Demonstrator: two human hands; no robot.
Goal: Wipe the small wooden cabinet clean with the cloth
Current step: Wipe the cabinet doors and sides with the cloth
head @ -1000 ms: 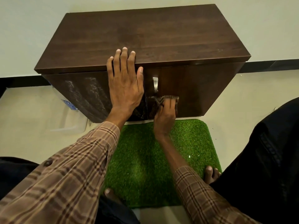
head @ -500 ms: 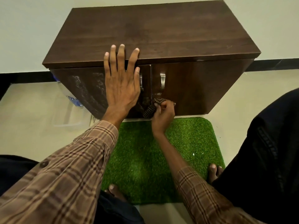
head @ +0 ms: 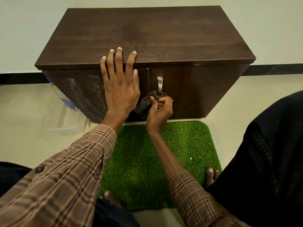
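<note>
Fingers [head: 117, 63] of the left hand [head: 120, 89] spread wide and flat, gripping nothing, their tips hooked over the near edge of the small wooden cabinet [head: 147, 35] top while the palm presses against the left door. At far left, a clear plastic container [head: 63, 118] lies on the pale floor [head: 24, 108] beside the cabinet. To the right of the left hand, the right hand [head: 159, 111] curls tightly around a bunched checked cloth [head: 146, 103], holding it against the cabinet front at the seam between the two doors, just below the metal handle [head: 159, 85] on the right door. The cabinet stands against the far wall. A green artificial-grass mat [head: 147, 161] lies on the floor in front of it, with bare toes [head: 211, 173] resting on its near right edge. Plaid sleeves cover both forearms.
</note>
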